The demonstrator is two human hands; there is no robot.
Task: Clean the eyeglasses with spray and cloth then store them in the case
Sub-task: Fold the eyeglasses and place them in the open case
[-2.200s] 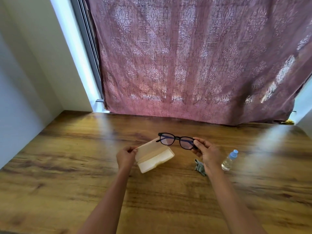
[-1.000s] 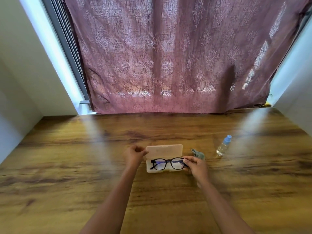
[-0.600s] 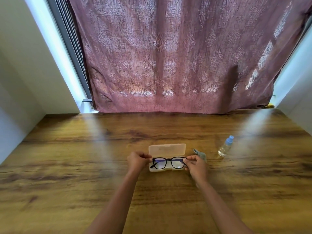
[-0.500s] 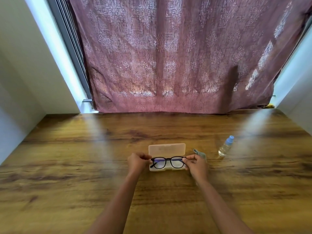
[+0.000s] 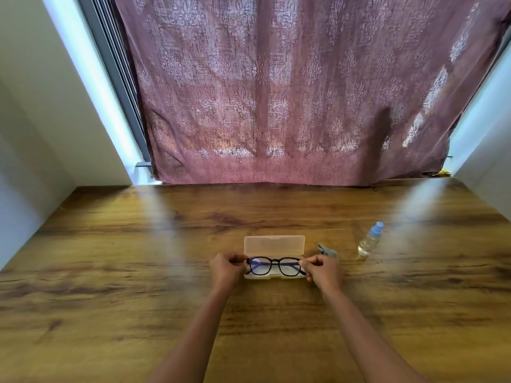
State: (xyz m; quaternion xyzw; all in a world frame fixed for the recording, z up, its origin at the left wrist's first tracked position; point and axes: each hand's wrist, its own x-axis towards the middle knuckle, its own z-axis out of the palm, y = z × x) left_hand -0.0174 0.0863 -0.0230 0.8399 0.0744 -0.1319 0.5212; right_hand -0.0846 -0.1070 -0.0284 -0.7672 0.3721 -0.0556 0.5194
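Black-framed eyeglasses (image 5: 275, 266) are held over the lower half of an open, translucent white case (image 5: 274, 244) lying on the wooden table. My left hand (image 5: 225, 269) pinches the left end of the frame, and my right hand (image 5: 323, 270) pinches the right end. The case lid stands open behind the glasses. Just behind my right hand lies a small grey cloth (image 5: 327, 250), partly hidden. To the right stands a clear spray bottle (image 5: 370, 240) with a blue cap.
The wooden table (image 5: 138, 286) spreads wide to the left, right and front. A mauve patterned curtain (image 5: 290, 92) hangs along its far edge. White walls close in at the left and the right.
My right hand brought the glasses down from above the table to the open case. My left hand let go of the case lid and took the frame's left end.
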